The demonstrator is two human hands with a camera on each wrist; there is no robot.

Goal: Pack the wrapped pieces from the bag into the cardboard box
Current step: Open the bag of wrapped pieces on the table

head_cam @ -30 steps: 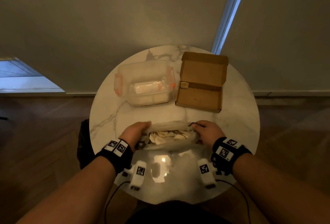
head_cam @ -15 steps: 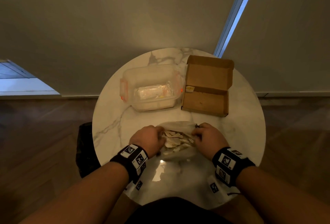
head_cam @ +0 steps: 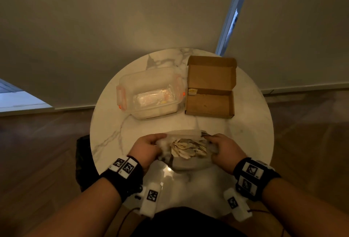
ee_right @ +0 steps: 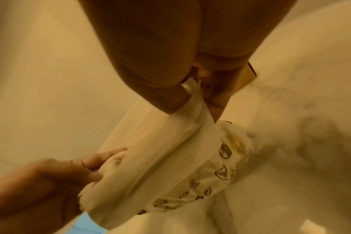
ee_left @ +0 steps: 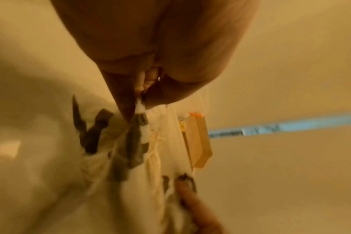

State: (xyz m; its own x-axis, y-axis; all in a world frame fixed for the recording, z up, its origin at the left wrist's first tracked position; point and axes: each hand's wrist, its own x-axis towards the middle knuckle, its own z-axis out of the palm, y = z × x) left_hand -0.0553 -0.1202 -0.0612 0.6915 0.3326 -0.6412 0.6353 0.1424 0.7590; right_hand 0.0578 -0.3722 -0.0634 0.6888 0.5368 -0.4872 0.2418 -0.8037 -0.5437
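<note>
Round marble-topped table, seen from above the person's head. Near the table's front edge lies a translucent plastic bag with dark printed lettering, its mouth spread wide. The person's left hand pinches the left lip of the bag between thumb and fingers; the right hand pinches the right lip in the same manner, so the opening is stretched between them. Both grips are closed on the plastic, as the wrist views confirm: the left wrist view shows the left thumb and a finger nipping the film, and the right wrist view shows the folded rim caught under the thumb of that hand. Inside the bag, a heap of pale wrapped pieces is exposed; their exact number cannot be told.

Beyond the bag, toward the wall, stands the open cardboard box, at the right; its lid flap is raised behind it and its tray appears to hold none of the pieces. Just beside the box, to its left, sits a clear plastic container with orange clips. Each wrist carries a black band with printed markers.
</note>
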